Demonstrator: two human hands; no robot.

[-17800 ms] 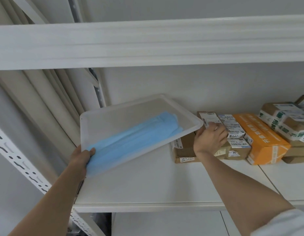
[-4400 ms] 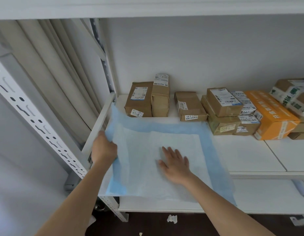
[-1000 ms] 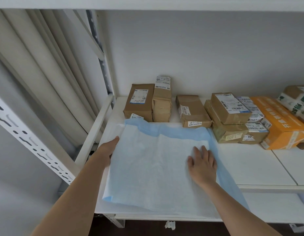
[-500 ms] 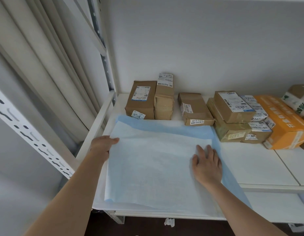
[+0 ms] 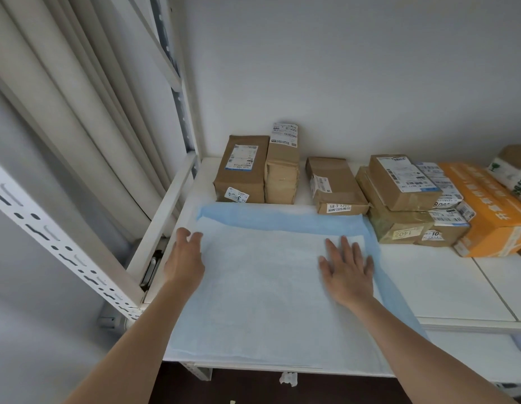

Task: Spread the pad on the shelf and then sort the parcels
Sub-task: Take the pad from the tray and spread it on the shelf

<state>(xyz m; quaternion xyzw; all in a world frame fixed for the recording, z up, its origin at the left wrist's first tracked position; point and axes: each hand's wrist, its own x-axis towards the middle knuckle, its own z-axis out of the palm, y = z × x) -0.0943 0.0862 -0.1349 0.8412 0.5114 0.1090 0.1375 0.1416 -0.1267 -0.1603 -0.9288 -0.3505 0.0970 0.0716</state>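
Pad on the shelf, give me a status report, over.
Left hand open at pad's left edge; right hand flat on it. Pad spread on shelf. Parcels unsorted behind; nothing blocking.

both hands [image 5: 348, 272] flat on pad [image 5: 262, 301]

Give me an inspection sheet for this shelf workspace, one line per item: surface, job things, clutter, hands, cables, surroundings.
Surface: white shelf, bare on its right part.
Job's things: blue pad lies spread flat on the shelf's left part, its near edge at the shelf front; brown parcels line the back, an orange parcel to their right.
Clutter: small white scrap on the floor below.
Hands: left hand rests at the pad's left edge, fingers relaxed; right hand presses flat on the pad.
Cables: nothing seen.
Surroundings: white wall behind, cream curtain and perforated shelf upright at left.
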